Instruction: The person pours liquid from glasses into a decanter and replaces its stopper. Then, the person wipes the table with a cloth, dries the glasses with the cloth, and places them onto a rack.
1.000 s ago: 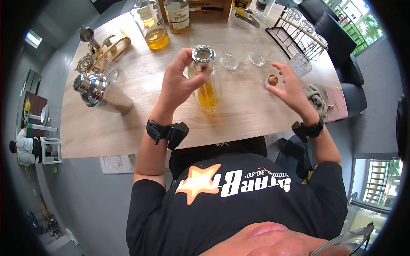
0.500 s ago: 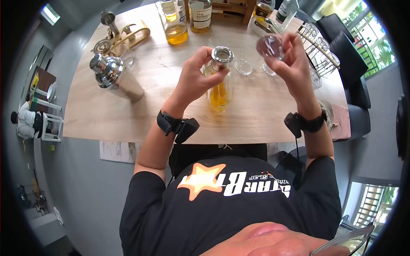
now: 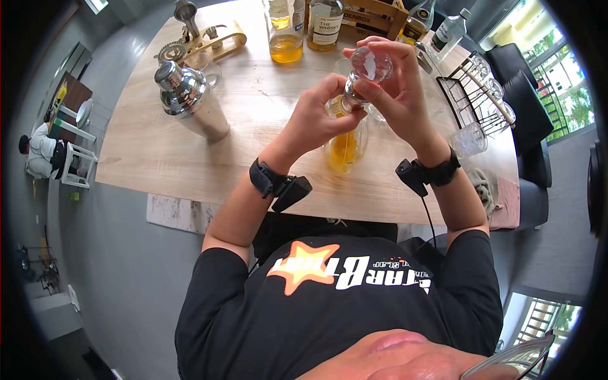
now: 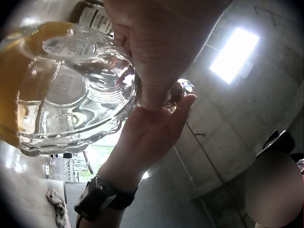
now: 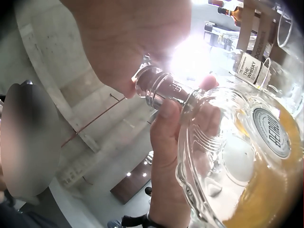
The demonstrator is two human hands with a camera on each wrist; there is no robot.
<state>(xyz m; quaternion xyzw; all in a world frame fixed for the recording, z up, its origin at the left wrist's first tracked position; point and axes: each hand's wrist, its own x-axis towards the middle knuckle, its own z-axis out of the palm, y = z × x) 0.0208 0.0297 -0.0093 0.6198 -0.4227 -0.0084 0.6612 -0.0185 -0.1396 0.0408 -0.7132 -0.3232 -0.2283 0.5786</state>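
A glass decanter (image 3: 345, 149) holding amber liquid stands on the wooden table (image 3: 164, 158). My left hand (image 3: 335, 96) grips its metal-collared neck (image 5: 159, 90). Just above, my right hand (image 3: 387, 75) holds the faceted glass stopper (image 3: 369, 63) at the mouth of the neck. In the left wrist view the decanter (image 4: 71, 90) fills the left side, with the right palm (image 4: 147, 128) behind it. The right wrist view shows the decanter's body (image 5: 237, 156) with the left fingers (image 5: 166, 137) wrapped below the collar.
A steel cocktail shaker (image 3: 190, 98) stands to the left. Whisky bottles (image 3: 325, 25) and a crate line the far edge, beside a gold bar-tool stand (image 3: 202, 41). At right are a black glass rack (image 3: 481, 95), a cut tumbler (image 3: 470, 139) and a cloth (image 3: 487, 183).
My right hand picked the stopper up from the table, lifted it and brought it left onto the decanter's neck. The left hand kept its grip on the neck.
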